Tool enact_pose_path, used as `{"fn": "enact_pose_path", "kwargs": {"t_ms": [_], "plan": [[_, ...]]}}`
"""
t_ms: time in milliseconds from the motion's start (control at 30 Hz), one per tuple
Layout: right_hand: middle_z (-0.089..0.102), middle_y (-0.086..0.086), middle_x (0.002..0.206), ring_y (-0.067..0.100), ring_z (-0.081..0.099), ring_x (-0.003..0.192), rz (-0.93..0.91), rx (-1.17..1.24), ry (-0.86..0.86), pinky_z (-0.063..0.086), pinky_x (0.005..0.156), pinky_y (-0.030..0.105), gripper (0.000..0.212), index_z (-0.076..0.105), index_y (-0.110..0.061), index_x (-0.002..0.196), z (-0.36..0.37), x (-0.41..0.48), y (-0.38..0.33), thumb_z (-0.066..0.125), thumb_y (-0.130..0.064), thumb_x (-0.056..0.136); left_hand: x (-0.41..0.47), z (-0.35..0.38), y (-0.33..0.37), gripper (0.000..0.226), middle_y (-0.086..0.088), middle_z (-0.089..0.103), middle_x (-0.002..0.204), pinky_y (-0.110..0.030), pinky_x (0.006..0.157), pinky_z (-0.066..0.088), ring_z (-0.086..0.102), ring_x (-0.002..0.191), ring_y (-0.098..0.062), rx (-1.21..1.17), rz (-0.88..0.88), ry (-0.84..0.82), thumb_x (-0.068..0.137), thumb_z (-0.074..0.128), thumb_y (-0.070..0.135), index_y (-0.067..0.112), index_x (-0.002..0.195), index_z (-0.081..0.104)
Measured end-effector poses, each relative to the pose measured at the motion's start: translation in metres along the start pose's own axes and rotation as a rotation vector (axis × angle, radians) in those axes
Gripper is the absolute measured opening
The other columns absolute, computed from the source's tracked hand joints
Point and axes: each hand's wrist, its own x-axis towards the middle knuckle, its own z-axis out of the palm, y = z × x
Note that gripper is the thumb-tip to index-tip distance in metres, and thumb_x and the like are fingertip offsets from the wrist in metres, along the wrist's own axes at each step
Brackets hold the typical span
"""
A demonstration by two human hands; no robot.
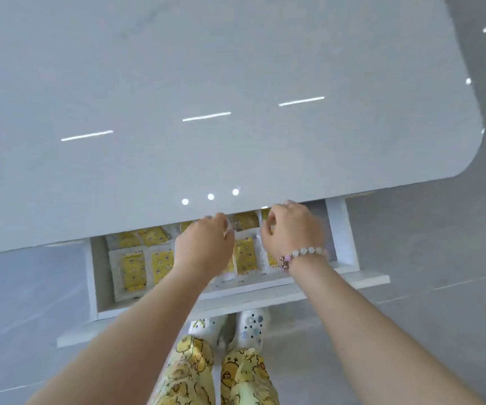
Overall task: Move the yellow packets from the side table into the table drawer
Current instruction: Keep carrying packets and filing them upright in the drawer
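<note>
Beneath the glossy white surface (206,83), yellow packets (133,270) are seen lying in the open drawer (342,229) — under and left of the left hand (206,244). Beside it, the right hand (291,232) is curled too — any grip cannot be told.

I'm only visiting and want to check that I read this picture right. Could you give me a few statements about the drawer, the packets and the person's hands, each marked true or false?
1. The white table drawer is pulled open. True.
2. Yellow patterned packets lie inside it. True.
3. The pale bead bracelet is on the left wrist. False: it is on the right wrist.
4. Both hands rest on the glossy white table top. False: the left hand and right hand reach into the drawer, over the packets.
5. The person is barefoot. False: the feet wear white perforated clogs.
</note>
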Motion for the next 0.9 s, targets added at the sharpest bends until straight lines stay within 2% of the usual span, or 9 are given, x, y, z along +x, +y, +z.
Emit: {"fn": "enact_pose_path", "kwargs": {"t_ms": [133,333,400,500,600,700,800,833,900], "plan": [[0.064,0.005,0.100,0.024,0.057,0.093,-0.180,0.016,0.215,0.039,0.076,0.032,0.031,0.066,-0.010,0.099,-0.105,-0.009,-0.050,0.044,-0.031,0.092,-0.030,-0.116,-0.004,0.032,0.004,0.060,0.109,-0.029,0.072,0.036,0.054,0.103,-0.020,0.126,0.127,0.223,0.098,0.035,0.038,0.023,0.116,0.055],[0.057,0.008,0.115,0.026,0.051,0.102,-0.414,-0.007,0.383,0.038,0.086,0.033,0.035,0.067,-0.011,0.102,-0.242,-0.036,-0.133,0.036,-0.025,0.096,-0.104,-0.269,-0.018,0.038,0.004,0.061,0.108,-0.031,0.087,0.037,0.052,0.107,-0.020,0.174,0.085,0.555,0.100,0.028,0.040,0.023,0.114,0.058],[0.059,0.009,0.113,0.027,0.052,0.101,-0.489,0.000,0.406,0.039,0.086,0.033,0.035,0.067,-0.009,0.100,-0.273,-0.052,-0.165,0.036,-0.024,0.096,-0.136,-0.306,-0.026,0.031,0.001,0.063,0.092,-0.034,0.079,0.040,0.057,0.094,-0.024,0.075,0.095,0.700,0.099,0.038,0.034,0.018,0.098,0.065],[0.063,0.008,0.100,0.028,0.058,0.091,-0.604,0.009,0.488,0.045,0.079,0.033,0.039,0.069,-0.010,0.089,-0.303,-0.073,-0.214,0.035,-0.027,0.093,-0.181,-0.348,-0.046,0.023,-0.002,0.054,0.060,-0.033,0.055,0.042,0.057,0.061,-0.029,0.002,0.097,0.938,0.086,0.065,0.017,0.011,0.065,0.061],[0.060,0.007,0.110,0.025,0.053,0.100,-0.737,-0.003,0.445,0.041,0.087,0.033,0.044,0.066,-0.011,0.101,-0.321,-0.097,-0.269,0.027,-0.031,0.096,-0.222,-0.373,-0.078,0.023,-0.001,0.054,0.058,-0.032,0.051,0.039,0.056,0.057,-0.027,0.015,-0.036,0.997,0.082,0.070,0.015,0.011,0.061,0.060],[0.059,0.007,0.113,0.025,0.052,0.102,-0.859,-0.044,0.426,0.039,0.089,0.032,0.038,0.065,-0.011,0.106,-0.330,-0.125,-0.326,0.033,-0.031,0.097,-0.259,-0.384,-0.122,0.019,-0.002,0.060,0.071,-0.034,0.063,0.043,0.059,0.069,-0.027,0.002,-0.181,1.036,0.087,0.063,0.022,0.011,0.071,0.066],[0.066,0.004,0.080,0.021,0.061,0.071,-0.965,-0.113,0.488,0.049,0.066,0.026,0.018,0.069,-0.013,0.072,-0.334,-0.160,-0.385,0.063,-0.027,0.080,-0.295,-0.391,-0.171,0.029,0.003,0.061,0.092,-0.032,0.089,0.034,0.057,0.092,-0.020,-0.001,-0.383,1.027,0.096,0.043,0.035,0.020,0.092,0.068],[0.065,0.004,0.075,0.021,0.061,0.067,-0.989,-0.115,0.505,0.048,0.063,0.026,0.018,0.068,-0.013,0.067,-0.332,-0.170,-0.403,0.064,-0.025,0.079,-0.307,-0.392,-0.188,0.031,0.003,0.060,0.094,-0.032,0.092,0.032,0.055,0.096,-0.020,-0.023,-0.432,1.063,0.096,0.041,0.036,0.021,0.095,0.068],[0.065,0.007,0.084,0.025,0.060,0.080,-1.076,-0.091,0.470,0.046,0.071,0.031,0.027,0.068,-0.010,0.077,-0.324,-0.190,-0.443,0.049,-0.024,0.088,-0.336,-0.396,-0.223,0.029,0.002,0.060,0.093,-0.033,0.094,0.031,0.055,0.096,-0.022,-0.040,-0.499,1.144,0.096,0.043,0.033,0.020,0.094,0.069]]}}
